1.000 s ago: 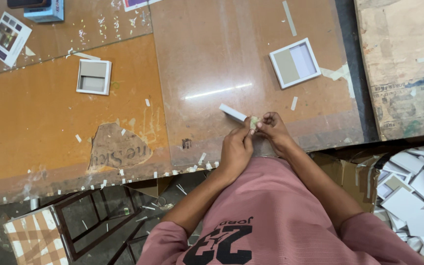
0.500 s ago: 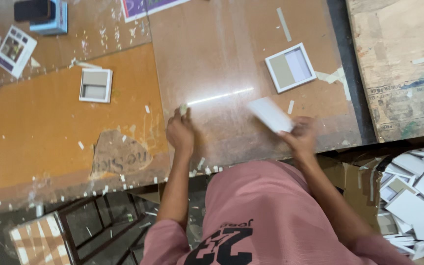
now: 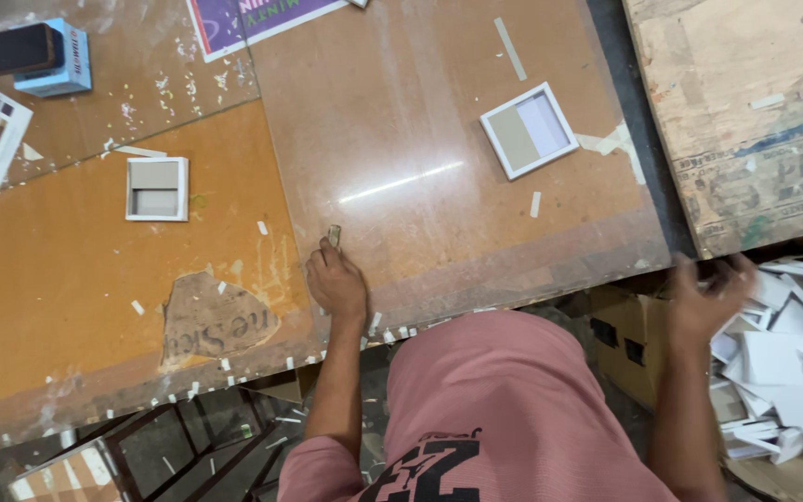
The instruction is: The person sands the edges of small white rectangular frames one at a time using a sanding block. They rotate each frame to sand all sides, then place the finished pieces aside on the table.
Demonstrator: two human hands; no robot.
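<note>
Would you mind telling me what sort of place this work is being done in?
Probably a small craft or packaging workshop: a worn, scuffed worktable littered with paper scraps, small white square frames laid out on it, and a heap of white card pieces that the right hand reaches toward.
</note>
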